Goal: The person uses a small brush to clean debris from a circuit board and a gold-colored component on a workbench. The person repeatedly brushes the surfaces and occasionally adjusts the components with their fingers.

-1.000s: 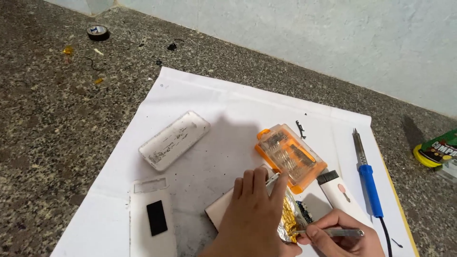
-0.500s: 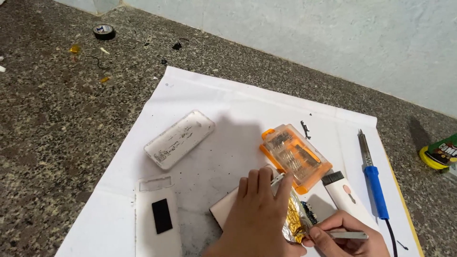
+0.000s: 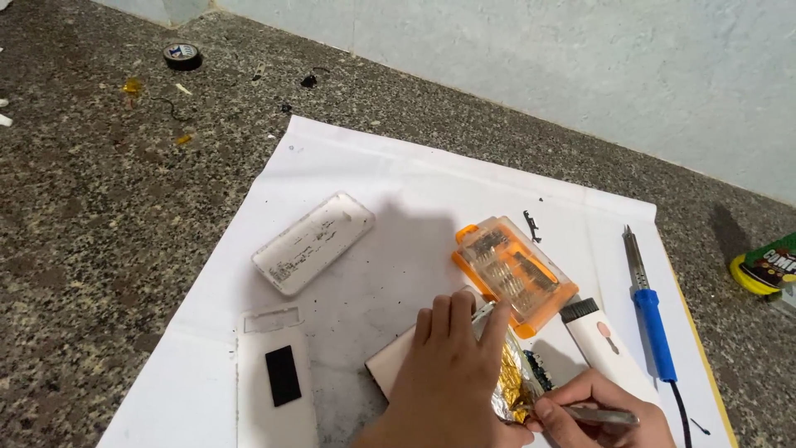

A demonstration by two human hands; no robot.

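My left hand (image 3: 452,373) lies flat on an opened phone body (image 3: 390,369) at the bottom middle of the white paper sheet (image 3: 390,191), fingers pressing its upper edge. Gold and silver foil (image 3: 510,386) shows inside the phone beside those fingers. My right hand (image 3: 597,411) sits at the bottom right, closed on a thin metal tool (image 3: 601,415) whose tip points at the foil. An orange case of screwdriver bits (image 3: 514,274) lies just above the hands.
A white phone back cover (image 3: 315,242) and a white front panel (image 3: 278,377) lie left on the paper. A blue-handled soldering iron (image 3: 651,311), a white pry tool (image 3: 601,344) and a yellow-green pack (image 3: 763,265) are right. A tape roll (image 3: 182,56) sits far left on the granite.
The view has shifted slightly, so everything sits a little lower and to the right. My hands stay on the phone with only small finger movement.
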